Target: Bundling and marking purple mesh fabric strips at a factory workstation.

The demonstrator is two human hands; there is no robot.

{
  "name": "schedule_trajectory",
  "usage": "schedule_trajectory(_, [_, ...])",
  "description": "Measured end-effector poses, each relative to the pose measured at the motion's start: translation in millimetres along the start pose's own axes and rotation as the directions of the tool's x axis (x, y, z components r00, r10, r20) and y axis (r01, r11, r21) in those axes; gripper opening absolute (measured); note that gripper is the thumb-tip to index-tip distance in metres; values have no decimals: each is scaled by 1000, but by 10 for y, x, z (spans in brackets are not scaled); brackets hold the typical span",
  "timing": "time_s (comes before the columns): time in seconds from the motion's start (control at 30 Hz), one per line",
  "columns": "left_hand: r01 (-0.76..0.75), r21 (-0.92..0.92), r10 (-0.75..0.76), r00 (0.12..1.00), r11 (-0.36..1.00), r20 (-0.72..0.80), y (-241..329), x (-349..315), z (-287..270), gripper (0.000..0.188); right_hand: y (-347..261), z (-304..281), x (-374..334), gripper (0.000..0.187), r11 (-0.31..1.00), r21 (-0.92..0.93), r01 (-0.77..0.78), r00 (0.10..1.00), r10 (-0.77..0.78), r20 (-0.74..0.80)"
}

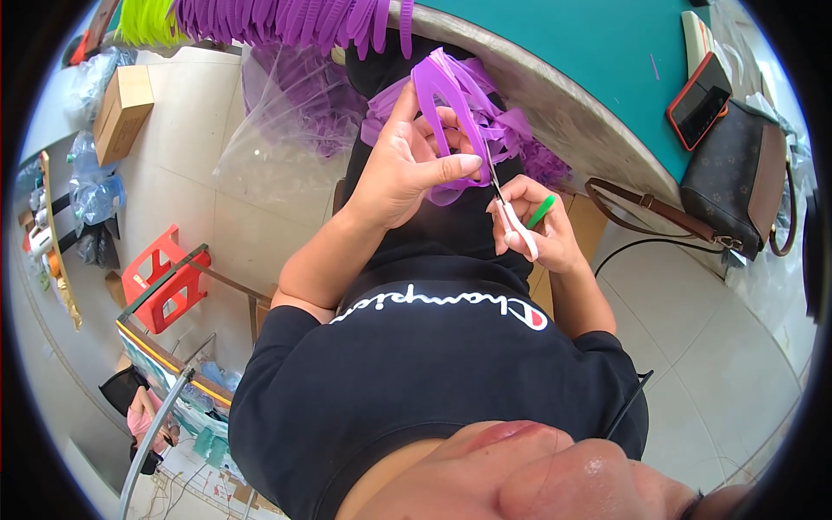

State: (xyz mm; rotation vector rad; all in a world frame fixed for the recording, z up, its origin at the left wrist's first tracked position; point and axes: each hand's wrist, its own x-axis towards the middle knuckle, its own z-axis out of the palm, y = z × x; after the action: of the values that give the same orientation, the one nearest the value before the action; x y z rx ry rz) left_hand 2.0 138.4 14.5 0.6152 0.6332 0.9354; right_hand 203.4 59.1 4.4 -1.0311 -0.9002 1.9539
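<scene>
My left hand (394,169) holds up a looped purple rubbery strip (426,97), thumb pressed on its lower end. A pair of scissors (513,227) with pale pink and green on the handles is in my right hand (548,230), fingers around the handles. Its blades point up and touch or nearly touch the strip's lower edge by my left thumb; whether they have cut into it I cannot tell. Behind the strip, a tangle of purple strips (511,130) lies over my lap.
Purple straps (286,19) and lime straps (146,22) hang at the green table (598,61). A phone (698,100) and a handbag (732,173) lie at right. A clear plastic bag (282,160), red stool (165,277) and cardboard box (123,113) stand left. A person (146,416) sits far off.
</scene>
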Motion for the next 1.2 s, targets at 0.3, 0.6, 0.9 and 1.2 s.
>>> schedule_trajectory(0.3, [53,-30,-53,999,998,11,47,-9,-5,83,11,1,7,47,999,32,-10,1000,9,28])
schedule_trajectory(0.6, [67,-22,-66,998,998,16,24,-12,-15,84,20,6,18,50,999,36,28,999,-29,39])
schedule_trajectory(0.9, [55,-3,-55,998,998,23,29,-12,-11,84,22,-1,4,48,999,31,6,1000,-7,16])
schedule_trajectory(1.2, [62,19,-63,997,998,39,55,-15,-19,86,27,-20,-12,44,1000,27,-2,1000,2,15])
